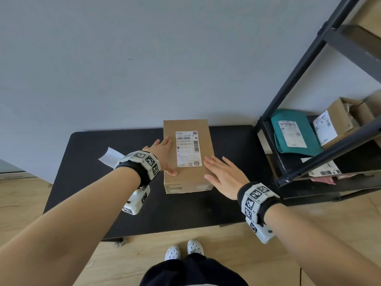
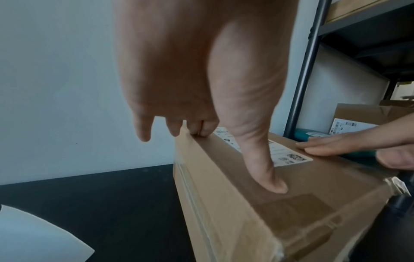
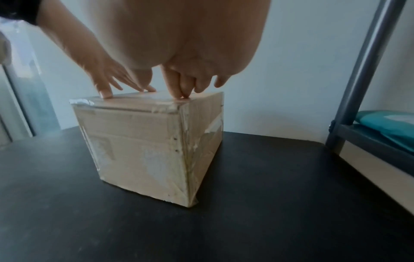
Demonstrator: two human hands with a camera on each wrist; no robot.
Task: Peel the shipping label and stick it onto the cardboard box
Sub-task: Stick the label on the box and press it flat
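A taped cardboard box (image 1: 186, 178) (image 2: 257, 203) (image 3: 143, 141) stands on the black table (image 1: 103, 193). A white shipping label (image 1: 188, 149) (image 2: 289, 156) lies flat, stuck on the box top. My left hand (image 1: 164, 155) (image 2: 201, 88) rests on the box's left top edge, fingers straight, thumb (image 2: 264, 170) pressing the top. My right hand (image 1: 223, 173) (image 3: 179, 53) lies flat on the box's right top edge, its fingertips (image 3: 181, 92) touching the cardboard beside the label. Neither hand holds anything.
A white backing sheet (image 1: 110, 156) (image 2: 38, 235) lies curled on the table left of the box. A dark metal shelf (image 1: 309, 120) stands at the right with a teal mailer (image 1: 292, 133), labelled boxes (image 1: 338, 120) and loose labels. A grey wall runs behind the table.
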